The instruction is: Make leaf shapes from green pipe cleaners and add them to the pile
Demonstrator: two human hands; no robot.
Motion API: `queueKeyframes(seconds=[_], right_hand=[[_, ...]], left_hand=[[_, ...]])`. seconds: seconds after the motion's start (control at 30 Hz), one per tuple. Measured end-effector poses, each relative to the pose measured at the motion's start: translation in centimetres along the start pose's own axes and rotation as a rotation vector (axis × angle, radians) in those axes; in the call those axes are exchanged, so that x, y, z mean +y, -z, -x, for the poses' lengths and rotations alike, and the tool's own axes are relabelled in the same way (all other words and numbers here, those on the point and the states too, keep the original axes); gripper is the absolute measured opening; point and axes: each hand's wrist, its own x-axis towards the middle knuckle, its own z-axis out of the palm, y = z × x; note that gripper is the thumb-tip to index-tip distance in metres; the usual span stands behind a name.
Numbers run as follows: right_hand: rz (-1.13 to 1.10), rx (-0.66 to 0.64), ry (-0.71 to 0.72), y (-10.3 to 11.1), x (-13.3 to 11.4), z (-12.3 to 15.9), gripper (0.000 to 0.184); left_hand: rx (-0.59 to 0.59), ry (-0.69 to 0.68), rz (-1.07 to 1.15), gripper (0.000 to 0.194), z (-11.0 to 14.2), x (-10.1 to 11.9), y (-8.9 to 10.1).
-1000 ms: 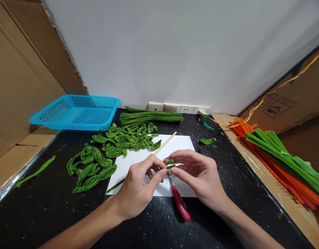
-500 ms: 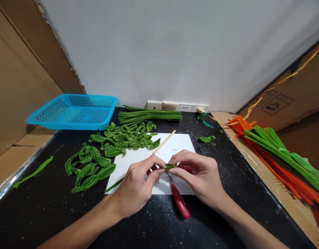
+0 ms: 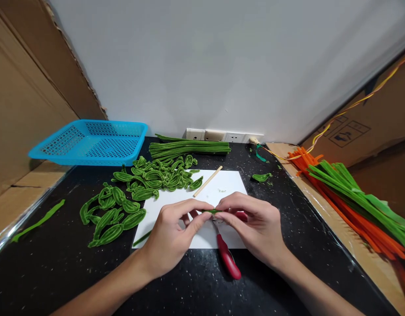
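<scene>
My left hand [image 3: 176,230] and my right hand [image 3: 255,224] meet above a white sheet of paper [image 3: 202,237]. Between the thumbs and fingertips of both is a short green pipe cleaner piece [image 3: 211,211], mostly covered by the fingers. Below them lies a pair of scissors with red handles [image 3: 228,259], partly hidden by my right hand. Another green pipe cleaner [image 3: 142,238] sticks out from behind my left hand. On the left, a pile of leaf shapes bent from green pipe cleaners [image 3: 153,175] spreads over the paper and the black tabletop.
A wooden stick [image 3: 207,181] rests on the paper. Behind the pile lies a bundle of green pipe cleaners [image 3: 189,148]. A blue basket [image 3: 87,151] stands back left. One leaf shape [image 3: 262,177] sits to the right, with orange pipe cleaners [image 3: 347,210] and green ones [image 3: 357,188] beyond.
My left fingertips have moved right along the pipe cleaner piece, close against my right fingertips, so less of it shows. The view has shifted slightly.
</scene>
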Motion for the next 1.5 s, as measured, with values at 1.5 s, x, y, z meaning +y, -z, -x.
queueKeyframes(seconds=[1.5], right_hand=[[-0.292, -0.062, -0.52, -1.5, -1.1, 1.1, 0.02]], left_hand=[[-0.108, -0.096, -0.071, 0.013, 0.0, 0.3, 0.8]])
